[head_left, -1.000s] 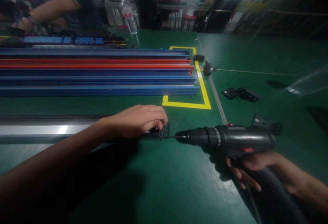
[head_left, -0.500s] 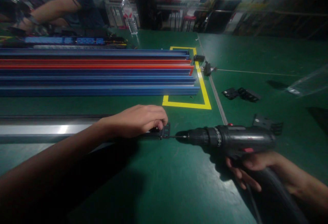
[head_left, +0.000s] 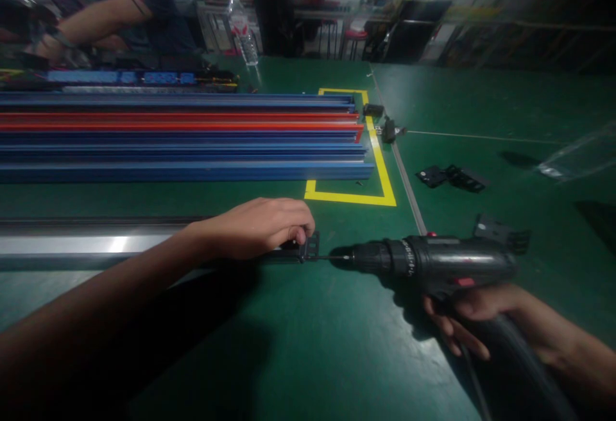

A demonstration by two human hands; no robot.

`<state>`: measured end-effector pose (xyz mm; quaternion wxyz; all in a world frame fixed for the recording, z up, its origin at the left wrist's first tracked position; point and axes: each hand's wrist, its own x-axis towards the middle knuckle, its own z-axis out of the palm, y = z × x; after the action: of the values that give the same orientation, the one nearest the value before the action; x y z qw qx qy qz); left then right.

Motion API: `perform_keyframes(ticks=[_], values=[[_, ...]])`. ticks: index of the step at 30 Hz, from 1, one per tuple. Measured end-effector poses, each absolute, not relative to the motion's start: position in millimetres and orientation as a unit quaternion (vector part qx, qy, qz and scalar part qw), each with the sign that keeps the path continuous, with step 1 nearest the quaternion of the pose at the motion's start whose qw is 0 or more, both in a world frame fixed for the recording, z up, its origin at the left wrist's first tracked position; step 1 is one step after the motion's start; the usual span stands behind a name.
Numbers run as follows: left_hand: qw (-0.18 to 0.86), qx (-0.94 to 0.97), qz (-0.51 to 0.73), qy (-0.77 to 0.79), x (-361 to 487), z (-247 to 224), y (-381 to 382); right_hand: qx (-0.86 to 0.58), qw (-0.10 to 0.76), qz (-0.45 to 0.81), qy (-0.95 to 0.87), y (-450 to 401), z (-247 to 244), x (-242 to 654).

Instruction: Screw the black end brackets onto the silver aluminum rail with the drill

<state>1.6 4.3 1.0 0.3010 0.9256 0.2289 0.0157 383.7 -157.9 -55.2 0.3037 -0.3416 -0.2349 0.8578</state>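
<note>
My right hand [head_left: 474, 318] is wrapped round the grip of a black power drill [head_left: 433, 259], which lies level and points left. Its long thin bit [head_left: 330, 257] reaches the lower corner of a small black end bracket [head_left: 312, 244]. That bracket sits at the right end of a silver metal profile [head_left: 86, 241] lying on the green surface. Over the same end, my left hand [head_left: 269, 225] is closed, thumb and fingers pinching the bracket against the profile. The fingers hide part of the bracket, and my forearm covers part of the profile.
Blue profiles [head_left: 192, 172] and red profiles [head_left: 192, 128] lie side by side beyond my left hand, ending inside a yellow tape outline [head_left: 387, 183]. Loose black brackets [head_left: 464, 178] are at the right. A plastic bottle [head_left: 245, 36] stands farther back. A co-worker's arm [head_left: 103, 17] is at upper left.
</note>
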Motion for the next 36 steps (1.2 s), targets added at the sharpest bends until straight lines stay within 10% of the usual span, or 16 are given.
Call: perform_keyframes(ticks=[36], values=[[0.297, 0.929, 0.018, 0.222, 0.9, -2.8, 6.7, -0.348, 0.285, 0.863, -0.231, -155.7, -50.9, 382.8]])
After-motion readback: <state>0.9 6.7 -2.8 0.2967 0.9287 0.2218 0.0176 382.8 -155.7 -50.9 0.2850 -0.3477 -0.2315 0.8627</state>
